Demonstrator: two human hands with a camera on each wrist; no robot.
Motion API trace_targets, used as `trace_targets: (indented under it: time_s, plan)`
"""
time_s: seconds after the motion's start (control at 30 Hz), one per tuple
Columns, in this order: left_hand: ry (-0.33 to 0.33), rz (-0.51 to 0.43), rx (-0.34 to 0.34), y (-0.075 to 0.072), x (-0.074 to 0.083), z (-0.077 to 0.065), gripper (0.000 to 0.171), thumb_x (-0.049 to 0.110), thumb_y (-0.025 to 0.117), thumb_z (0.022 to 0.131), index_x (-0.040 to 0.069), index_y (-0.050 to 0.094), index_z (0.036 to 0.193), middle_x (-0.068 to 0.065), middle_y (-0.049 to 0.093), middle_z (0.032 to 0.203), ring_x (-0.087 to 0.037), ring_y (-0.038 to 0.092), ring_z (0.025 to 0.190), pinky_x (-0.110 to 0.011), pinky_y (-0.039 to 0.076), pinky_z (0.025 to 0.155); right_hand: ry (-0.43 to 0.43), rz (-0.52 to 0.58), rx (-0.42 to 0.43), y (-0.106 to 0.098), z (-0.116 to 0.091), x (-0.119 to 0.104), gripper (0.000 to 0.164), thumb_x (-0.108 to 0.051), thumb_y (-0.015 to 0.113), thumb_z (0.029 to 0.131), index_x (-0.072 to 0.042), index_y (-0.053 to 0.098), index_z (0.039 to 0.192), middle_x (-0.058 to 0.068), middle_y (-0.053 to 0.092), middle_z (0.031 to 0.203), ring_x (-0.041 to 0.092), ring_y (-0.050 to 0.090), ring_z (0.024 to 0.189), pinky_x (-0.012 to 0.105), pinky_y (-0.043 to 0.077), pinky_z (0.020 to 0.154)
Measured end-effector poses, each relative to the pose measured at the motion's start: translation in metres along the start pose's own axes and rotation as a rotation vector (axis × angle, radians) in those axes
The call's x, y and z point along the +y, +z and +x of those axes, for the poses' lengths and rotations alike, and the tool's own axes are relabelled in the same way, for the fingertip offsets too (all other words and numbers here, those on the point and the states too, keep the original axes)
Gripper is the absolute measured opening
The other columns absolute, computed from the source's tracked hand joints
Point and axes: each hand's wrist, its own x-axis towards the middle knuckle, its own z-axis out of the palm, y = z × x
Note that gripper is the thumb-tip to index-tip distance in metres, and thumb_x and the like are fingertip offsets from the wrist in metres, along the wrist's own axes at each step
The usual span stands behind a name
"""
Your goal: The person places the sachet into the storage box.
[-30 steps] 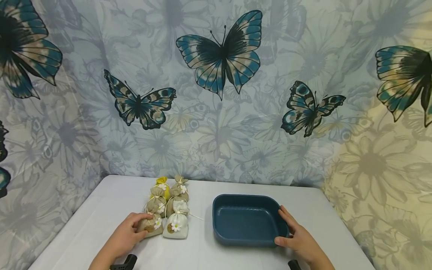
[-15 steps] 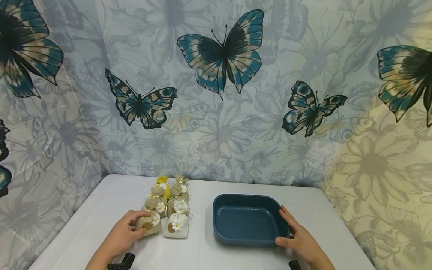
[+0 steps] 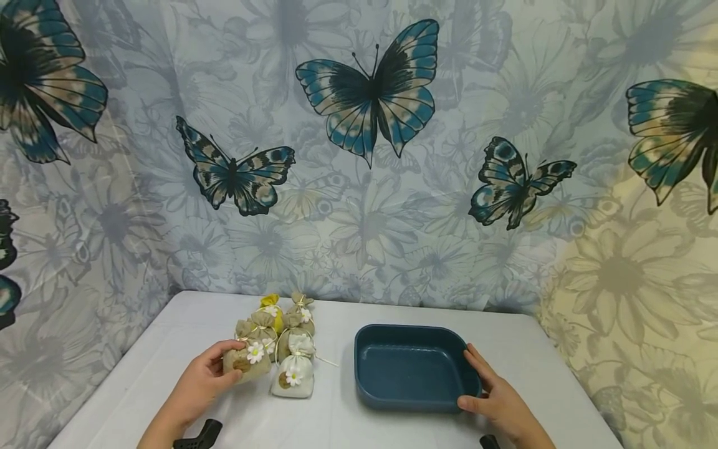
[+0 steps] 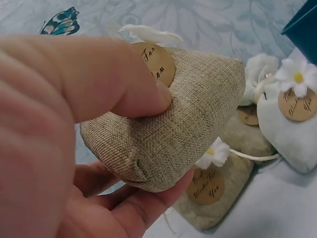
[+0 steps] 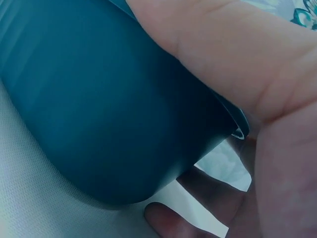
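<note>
The head view looks forward and down from the near side of a dark-blue, round-cornered rectangular dish [image 3: 412,372]. Left of it, the left wrist view faces a beige woven-cloth pouch [image 4: 198,99] close up — shared with the head view — while the right wrist view hugs the dish.

Indoor corner, room type unclear; butterfly-print hangings [image 3: 370,231] surround a white table [image 3: 331,418]

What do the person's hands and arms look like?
The left hand and right hand wear no gloves, and no sleeves show. By the left wrist there's a bent black piece; by the right wrist, only a black tip shows at the picture's bottom edge.
</note>
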Motion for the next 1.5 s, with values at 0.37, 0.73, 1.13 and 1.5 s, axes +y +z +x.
trace_targets:
  time_s: [0.37,0.73,1.13,1.5]
  plan:
    - [0.015,-0.030,-0.101,0.022,0.022,0.016,0.050,0.011,0.079,0.086,0.004,0.060,0.131,-0.022,0.040,0.147,-0.037,0.056,0.115,-0.042,0.053,0.080,0.010,-0.003,-0.001,0.003,0.000,0.002,0.086,-0.017,0.075,0.091,-0.006,0.022,0.159,0.005,0.006,0.165,0.037,0.016,0.144,0.036,0.045,0.096]
    - [0.141,-0.067,-0.248,0.095,0.060,0.053,0.040,0.001,0.073,0.088,0.008,0.065,0.126,-0.018,0.044,0.144,-0.030,0.058,0.100,-0.042,0.053,0.078,-0.020,0.035,-0.011,0.001,-0.001,0.001,0.085,-0.012,0.073,0.093,-0.004,0.020,0.159,0.008,0.004,0.165,0.040,0.011,0.144,0.027,0.046,0.092]
    - [0.111,-0.042,-0.269,0.139,0.067,0.082,0.040,0.004,0.076,0.086,0.015,0.068,0.124,-0.012,0.054,0.132,-0.026,0.061,0.099,-0.041,0.053,0.080,-0.038,0.024,0.002,0.002,-0.002,0.002,0.084,-0.011,0.073,0.092,-0.004,0.022,0.158,0.010,0.005,0.165,0.038,0.012,0.143,0.025,0.046,0.090]
    - [0.096,-0.014,-0.310,0.172,0.050,0.109,0.040,0.002,0.078,0.082,0.017,0.072,0.119,-0.003,0.054,0.136,-0.026,0.056,0.096,-0.054,0.049,0.081,-0.011,0.029,-0.001,0.001,0.002,0.007,0.085,-0.013,0.073,0.092,-0.006,0.020,0.159,0.006,0.005,0.165,0.036,0.011,0.145,0.023,0.043,0.093]
